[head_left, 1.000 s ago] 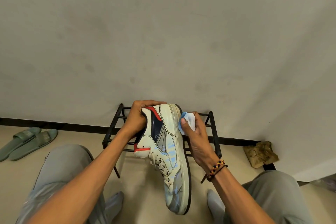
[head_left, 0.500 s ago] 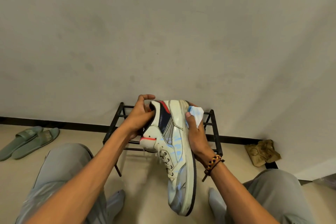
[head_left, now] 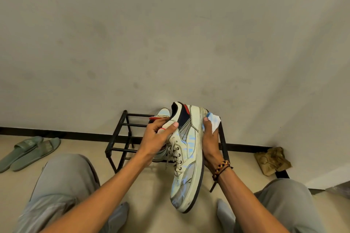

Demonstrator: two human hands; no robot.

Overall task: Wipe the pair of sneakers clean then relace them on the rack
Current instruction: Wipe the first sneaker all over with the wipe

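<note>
Wiping sneaker [head_left: 186, 157] heel sidewall: right hand [head_left: 209, 141] pinches cloth [head_left: 214, 122], left hand [head_left: 157, 138] grips collar; next, sweep toeward.

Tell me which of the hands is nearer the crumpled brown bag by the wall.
Right. The right hand holds a wipe against the sneaker, on the brown bag side; the left hand grips the sneaker's far side.

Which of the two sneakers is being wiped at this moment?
The sneaker held up in the left hand, toe toward the person. The right hand presses a wipe on its sole edge. The other sneaker sits behind, on the rack.
</note>
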